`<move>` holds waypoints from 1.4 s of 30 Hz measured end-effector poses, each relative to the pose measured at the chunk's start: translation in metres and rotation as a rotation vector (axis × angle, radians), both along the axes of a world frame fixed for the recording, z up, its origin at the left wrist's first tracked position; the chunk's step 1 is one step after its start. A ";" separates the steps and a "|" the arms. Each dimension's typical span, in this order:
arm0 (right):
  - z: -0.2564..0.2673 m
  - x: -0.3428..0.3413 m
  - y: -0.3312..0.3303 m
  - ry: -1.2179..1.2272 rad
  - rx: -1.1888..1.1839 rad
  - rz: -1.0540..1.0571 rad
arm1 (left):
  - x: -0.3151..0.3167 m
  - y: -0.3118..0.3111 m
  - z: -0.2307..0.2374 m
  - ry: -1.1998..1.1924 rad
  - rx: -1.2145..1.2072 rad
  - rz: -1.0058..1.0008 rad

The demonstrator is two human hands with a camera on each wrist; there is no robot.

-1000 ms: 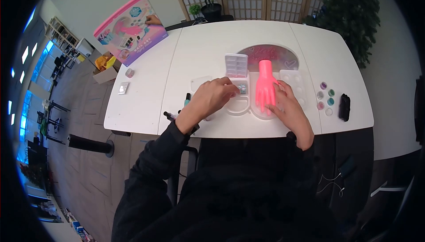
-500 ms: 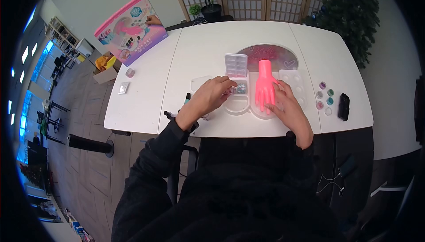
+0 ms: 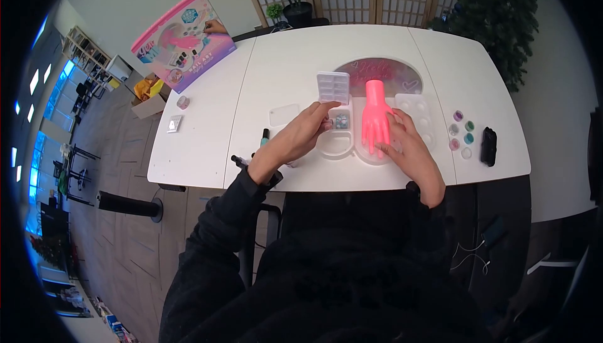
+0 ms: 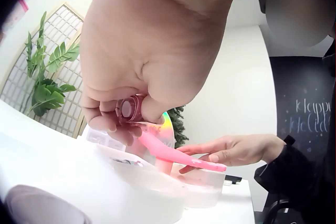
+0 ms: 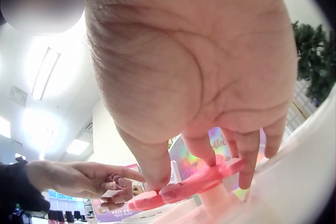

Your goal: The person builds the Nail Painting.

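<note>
My left hand (image 3: pixel 304 132) holds a small round pink container (image 4: pixel 131 108) between curled fingers and thumb. Its index finger reaches out toward the raised clear lid (image 3: pixel 333 84) of the case. Just right of the fingers, a compartment of small bluish bits (image 3: pixel 341 121) shows in the white tray (image 3: pixel 336 154). With thumb and fingers, my right hand (image 3: pixel 411 154) grips the bright pink model hand (image 3: pixel 375 117) near its fingers and side. That model hand slopes over the tray's rounded middle, fingers toward me.
A shiny half-round panel (image 3: pixel 402 76) stands behind the model hand. Several glitter pots (image 3: pixel 469 137) and a black pouch (image 3: pixel 488 148) lie at right. Polish bottles (image 3: pixel 264 136) stand by my left forearm. A nail art box (image 3: pixel 185 44) is at the back left.
My left hand has drawn back slightly from the compartment of bits, and its index finger now stretches toward the lid. The right hand keeps its place on the model hand.
</note>
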State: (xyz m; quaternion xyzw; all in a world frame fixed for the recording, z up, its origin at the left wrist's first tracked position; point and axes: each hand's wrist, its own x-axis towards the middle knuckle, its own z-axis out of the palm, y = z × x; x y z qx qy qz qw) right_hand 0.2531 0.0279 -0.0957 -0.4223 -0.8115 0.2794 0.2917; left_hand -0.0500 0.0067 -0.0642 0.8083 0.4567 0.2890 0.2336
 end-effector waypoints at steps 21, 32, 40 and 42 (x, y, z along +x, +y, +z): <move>-0.001 0.001 -0.001 -0.028 0.052 -0.002 | -0.006 0.001 -0.014 0.236 0.130 0.097; -0.004 0.001 0.000 -0.016 0.056 -0.002 | -0.003 0.018 -0.016 0.089 0.188 0.111; -0.003 0.001 0.000 -0.022 0.071 0.002 | -0.012 0.022 -0.023 0.090 0.100 0.011; -0.004 0.001 0.000 -0.012 0.064 0.002 | -0.010 0.019 -0.026 0.155 0.173 0.011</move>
